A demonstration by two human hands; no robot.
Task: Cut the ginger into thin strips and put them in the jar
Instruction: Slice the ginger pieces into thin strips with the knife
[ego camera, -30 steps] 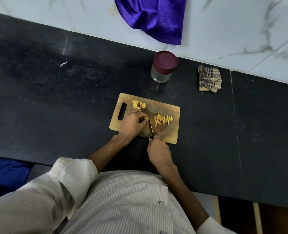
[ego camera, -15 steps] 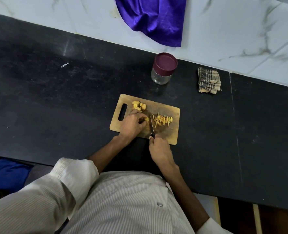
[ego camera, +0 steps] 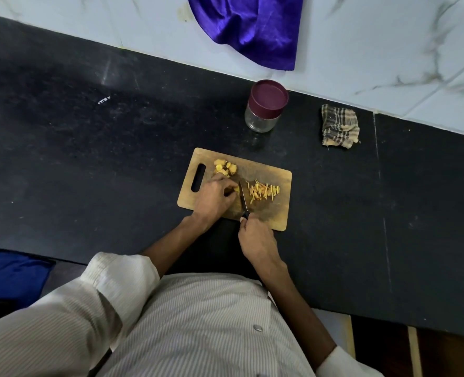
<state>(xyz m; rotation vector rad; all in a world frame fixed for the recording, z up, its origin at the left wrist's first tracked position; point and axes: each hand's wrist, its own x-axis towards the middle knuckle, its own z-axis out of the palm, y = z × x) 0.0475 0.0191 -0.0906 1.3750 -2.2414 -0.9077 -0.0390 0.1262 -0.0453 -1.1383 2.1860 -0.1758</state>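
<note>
Scarcely shifting since earlier, right hand (ego camera: 256,239) is gripping the black-handled knife (ego camera: 243,200), left hand (ego camera: 215,198) pinching yellow ginger piece (ego camera: 235,189) at centre frame; slicing is continuing, steady thin cuts needed.

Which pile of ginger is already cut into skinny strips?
The pile of strips right of the knife; the chunks near the board's handle hole are still lumpy.

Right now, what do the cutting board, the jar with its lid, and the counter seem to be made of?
Cutting board: looks like wood or bamboo, matte tan with darker worn patches.
Jar: clear body, glass or hard plastic, since the counter shows through; I cannot tell which.
Lid: maroon, opaque and smooth, probably plastic.
Counter: black stone, probably granite, dully polished with pale scuffs.
</note>
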